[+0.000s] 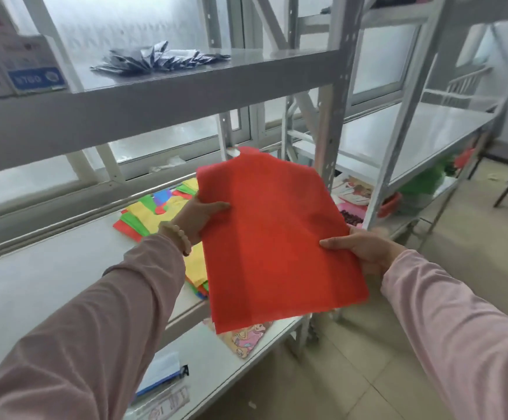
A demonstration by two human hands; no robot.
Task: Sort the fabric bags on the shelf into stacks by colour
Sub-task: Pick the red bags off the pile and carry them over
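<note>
Our left hand (pixel 199 218) pinches the far left edge of the red bag (pixel 277 237), thumb on top. Our right hand (pixel 365 248) grips its near right edge the same way, so the bag is held flat between them over the front of the shelf (pixel 49 277).

Just beyond and below the left hand lies the mixed pile (pixel 152 213), with red, yellow, green and blue bags overlapping. We see no separate colour stacks.

The fabric looks thin and limp. If one hand lets go early, we judge it could fold, or slide off the shelf's front lip towards the cartoon-printed bag (pixel 246 338) on the level below. Setting it on the mixed pile would bury it again, and our left sleeve could drag that pile askew.

Up and left of the left hand, a box's blue label (pixel 36 77) shows digits that look like 9760; the rest is too blurred to read
</note>
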